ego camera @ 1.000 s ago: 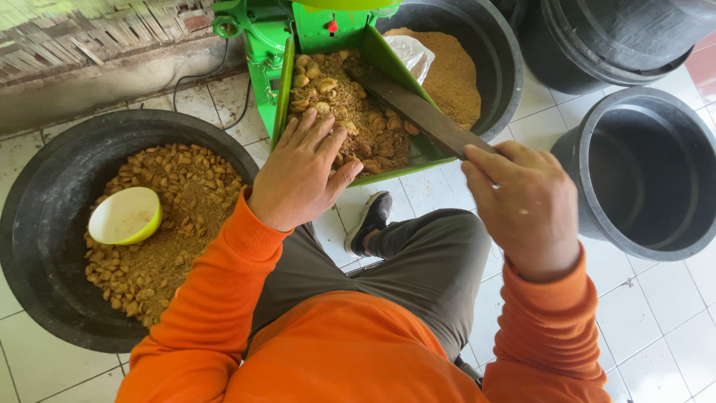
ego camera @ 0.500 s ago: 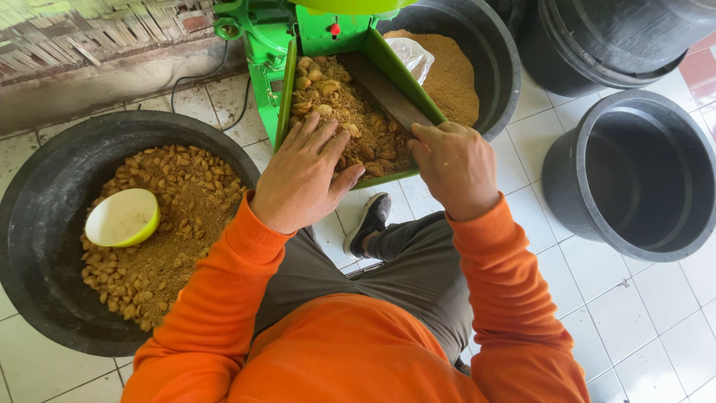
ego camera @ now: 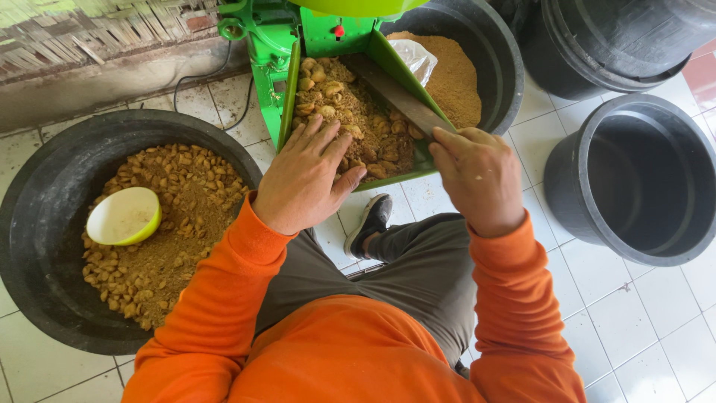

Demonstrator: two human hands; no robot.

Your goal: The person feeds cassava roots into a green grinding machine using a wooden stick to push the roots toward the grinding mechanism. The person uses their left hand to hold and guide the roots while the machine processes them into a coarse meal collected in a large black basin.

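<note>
Item one: the left hand (ego camera: 307, 175), which we found lying flat and open, fingers spread, on the brown lumpy material (ego camera: 356, 123) filling the green tray (ego camera: 289, 89) of a green machine (ego camera: 276, 33); it gripped nothing. Item two: the right hand (ego camera: 475, 177), closed around the near end of a flat dark stick (ego camera: 395, 93), whose far end ran slantwise up across the tray's right side.

Further entries. We noted a wide black tub (ego camera: 45, 224) to the left on the tiled floor (ego camera: 649, 313), holding more of the same lumps and crumbs (a shallow pale green bowl (ego camera: 123, 216) lay on top of them). Behind the tray stood a second black tub (ego camera: 492, 52) of fine brown meal, with a crumpled clear plastic bag (ego camera: 414, 56) at its near edge. To the right sat a black tub (ego camera: 634, 179) showing only its dark inside. We logged orange sleeves (ego camera: 224, 291), grey trousers and one dark shoe (ego camera: 371, 222) under the tray.
</note>
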